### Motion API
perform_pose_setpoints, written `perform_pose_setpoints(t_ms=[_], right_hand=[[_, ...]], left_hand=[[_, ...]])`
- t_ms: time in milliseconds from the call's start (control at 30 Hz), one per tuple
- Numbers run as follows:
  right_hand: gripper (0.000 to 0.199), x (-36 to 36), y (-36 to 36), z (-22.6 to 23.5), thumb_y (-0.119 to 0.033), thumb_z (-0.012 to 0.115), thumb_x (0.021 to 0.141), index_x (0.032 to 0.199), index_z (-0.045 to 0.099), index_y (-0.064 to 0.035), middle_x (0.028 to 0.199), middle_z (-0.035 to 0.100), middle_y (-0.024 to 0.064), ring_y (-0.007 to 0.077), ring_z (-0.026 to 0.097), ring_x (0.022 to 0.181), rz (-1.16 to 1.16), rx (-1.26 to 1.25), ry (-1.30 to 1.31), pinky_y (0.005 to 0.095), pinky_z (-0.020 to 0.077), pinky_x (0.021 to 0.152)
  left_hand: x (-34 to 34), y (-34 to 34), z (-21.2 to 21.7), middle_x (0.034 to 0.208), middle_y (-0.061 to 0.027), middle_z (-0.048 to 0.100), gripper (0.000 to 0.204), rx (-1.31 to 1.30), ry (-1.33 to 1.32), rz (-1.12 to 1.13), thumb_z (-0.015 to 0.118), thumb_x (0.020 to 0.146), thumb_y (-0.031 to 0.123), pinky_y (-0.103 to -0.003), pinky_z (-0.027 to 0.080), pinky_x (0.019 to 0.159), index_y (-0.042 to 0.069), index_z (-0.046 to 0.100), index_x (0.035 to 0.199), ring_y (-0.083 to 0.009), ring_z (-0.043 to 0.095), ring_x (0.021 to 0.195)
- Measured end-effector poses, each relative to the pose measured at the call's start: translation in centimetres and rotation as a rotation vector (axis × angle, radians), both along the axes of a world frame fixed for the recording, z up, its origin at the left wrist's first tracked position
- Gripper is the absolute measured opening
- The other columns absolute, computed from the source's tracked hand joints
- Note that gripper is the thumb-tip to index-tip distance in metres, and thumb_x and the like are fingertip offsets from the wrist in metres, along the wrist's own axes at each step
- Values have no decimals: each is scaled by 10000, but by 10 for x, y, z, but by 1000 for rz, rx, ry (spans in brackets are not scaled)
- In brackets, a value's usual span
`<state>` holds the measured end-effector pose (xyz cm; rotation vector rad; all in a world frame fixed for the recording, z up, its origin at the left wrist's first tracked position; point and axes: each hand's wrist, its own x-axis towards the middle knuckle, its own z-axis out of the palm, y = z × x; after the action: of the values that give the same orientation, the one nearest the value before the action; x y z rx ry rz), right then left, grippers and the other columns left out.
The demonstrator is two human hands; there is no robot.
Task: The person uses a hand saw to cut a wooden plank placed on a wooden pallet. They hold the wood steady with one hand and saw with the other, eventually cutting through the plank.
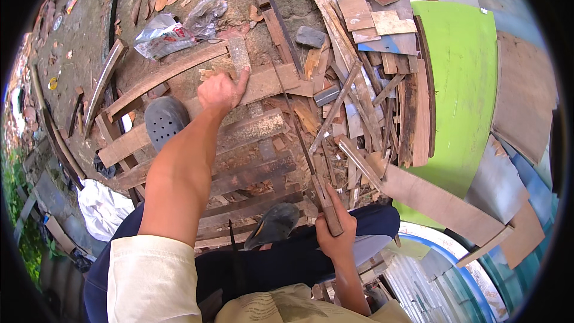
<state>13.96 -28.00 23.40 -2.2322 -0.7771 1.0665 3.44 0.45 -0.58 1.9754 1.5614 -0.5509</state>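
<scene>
My left hand (219,91) is closed over the edge of a long, flat wooden board (266,85), its thumb stretched along the wood. The board lies across a slatted pallet of rough planks (254,170). Low on the right, my right hand (336,224) grips the wooden handle of a long-bladed tool (327,206). Its thin, dark blade slants up and away, passing over the board to the right of my left hand. The blade appears nearly edge-on, so its exact kind is unclear. A grey clog (167,121) on my foot presses on the board's left part.
A dark clog (274,225) is on my other foot. Scrap wood (353,93) piles up at the right, beside a bright green panel (457,101). A loose plank (439,203) juts across there. Clear plastic (164,36) and a white cloth (103,208) lie leftward.
</scene>
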Motion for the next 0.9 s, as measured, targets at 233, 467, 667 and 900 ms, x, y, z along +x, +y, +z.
perform_pose_setpoints(t_ms=[233, 467, 667, 900], right_hand=[[622, 58, 166, -141, -46, 602, 865, 1481, 516, -15, 1118, 722, 269, 315, 745, 893, -65, -31, 173, 355, 563, 824], [665, -3, 9, 12, 44, 602, 821, 1479, 542, -28, 1110, 735, 263, 250, 759, 959, -63, -39, 59, 328, 559, 825], [568, 43, 140, -132, -71, 585, 904, 1466, 533, -5, 1179, 720, 217, 210, 702, 1037, -65, -1, 170, 320, 525, 923], [661, 2, 49, -40, 26, 577, 837, 1493, 523, -29, 955, 737, 212, 230, 737, 797, 23, 48, -38, 319, 553, 756]], left_hand=[[12, -1, -4, 921, -261, 747, 912, 4, -7, -32, 349, 946, 778, -469, 568, 831, -17, 794, 935, -400, 738, 929], [0, 2, 0, 932, -268, 744, 814, -28, 7, 36, 401, 956, 734, -484, 556, 866, 24, 799, 939, -412, 730, 954], [10, 2, 4, 921, -260, 745, 825, -53, -32, -15, 393, 958, 741, -475, 560, 859, 22, 798, 937, -409, 731, 944], [-9, -4, 0, 895, -260, 745, 841, -32, -32, 32, 395, 956, 749, -472, 563, 850, 10, 794, 922, -410, 735, 925]])
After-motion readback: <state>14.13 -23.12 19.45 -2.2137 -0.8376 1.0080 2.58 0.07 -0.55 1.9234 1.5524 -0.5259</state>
